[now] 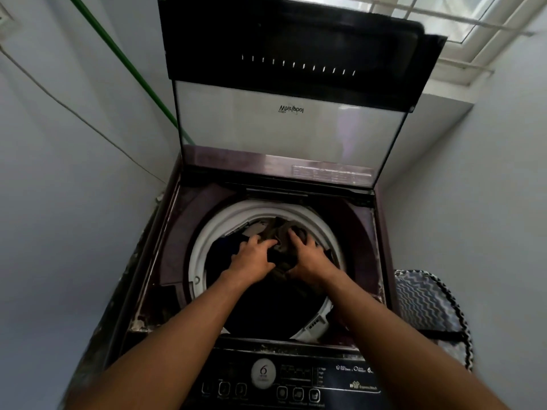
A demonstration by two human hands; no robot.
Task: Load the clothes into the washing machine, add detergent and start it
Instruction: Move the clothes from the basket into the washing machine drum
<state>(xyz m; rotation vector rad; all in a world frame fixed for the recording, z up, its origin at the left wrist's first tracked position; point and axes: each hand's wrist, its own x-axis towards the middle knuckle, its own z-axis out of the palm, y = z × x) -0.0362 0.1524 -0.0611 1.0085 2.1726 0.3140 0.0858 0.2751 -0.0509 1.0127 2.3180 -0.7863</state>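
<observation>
A top-loading washing machine (177, 232) stands below me with its lid (290, 84) raised upright. Its white drum rim (204, 238) rings a dark tub with clothes inside. Both my arms reach down into the tub. My left hand (251, 255) and my right hand (307, 255) press on a dark olive garment (282, 232) at the top of the pile, fingers curled into the cloth. Dark blue and white pieces (236, 241) lie under and beside it. No detergent is in view.
The control panel (290, 380) with buttons and a round dial runs along the near edge. A zigzag-patterned laundry basket (426, 303) stands right of the machine. Walls close in on both sides; a green hose (124, 60) and a white cable run along the left wall. A barred window sits top right.
</observation>
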